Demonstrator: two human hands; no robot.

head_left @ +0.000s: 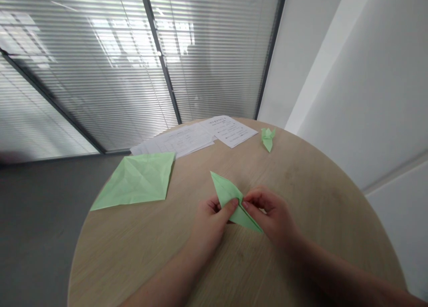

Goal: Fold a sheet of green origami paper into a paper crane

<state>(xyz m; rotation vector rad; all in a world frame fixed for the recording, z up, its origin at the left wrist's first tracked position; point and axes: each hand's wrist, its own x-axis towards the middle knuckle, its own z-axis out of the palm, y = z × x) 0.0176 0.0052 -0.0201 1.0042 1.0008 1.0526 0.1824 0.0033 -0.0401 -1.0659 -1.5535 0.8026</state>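
A folded piece of light green paper, long and pointed at both ends, is held between my two hands above the table. My left hand grips it from the left, thumb pressed on top near the middle and fingers partly hidden underneath. On its right edge, my right hand pinches the paper between thumb and index finger, close to the left thumb. One tip of the paper points away from me to the upper left, the other toward the lower right.
The round wooden table carries a creased green sheet at the left, overhanging its edge. Printed white sheets lie at the far side. A small folded green paper figure stands at the far right. Window blinds and a white wall lie beyond.
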